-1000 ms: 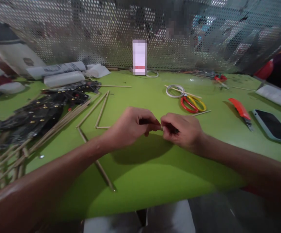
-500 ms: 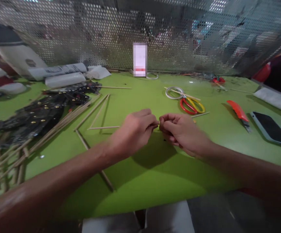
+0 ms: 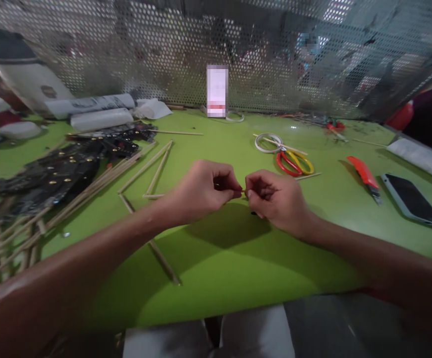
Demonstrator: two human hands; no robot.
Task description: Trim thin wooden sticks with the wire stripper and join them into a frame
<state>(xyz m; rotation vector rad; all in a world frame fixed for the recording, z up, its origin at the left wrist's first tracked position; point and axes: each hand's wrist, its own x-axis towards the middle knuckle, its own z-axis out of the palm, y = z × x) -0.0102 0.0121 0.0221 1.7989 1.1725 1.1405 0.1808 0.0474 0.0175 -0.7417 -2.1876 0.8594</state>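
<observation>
My left hand (image 3: 204,191) and my right hand (image 3: 277,199) meet above the middle of the green table (image 3: 216,293). Thumb and fingertips of each are pinched on a small thin stick (image 3: 243,192), of which only a short bit shows between them. Left of my left hand, joined thin sticks (image 3: 145,167) form an angular zigzag shape on the table, part of it hidden under my left forearm. Scissors with red and yellow handles (image 3: 294,162) lie beyond my right hand, beside a ring of tape (image 3: 268,142).
A bundle of sticks (image 3: 85,195) and black parts (image 3: 66,166) cover the left side. An orange cutter (image 3: 364,174) and a phone (image 3: 413,200) lie at the right. Another phone (image 3: 217,92) stands against the perforated metal screen (image 3: 156,54).
My left hand has turned a little, opening a gap between its thumb and curled fingers. My right hand has shifted slightly left. The camera view has moved slightly.
</observation>
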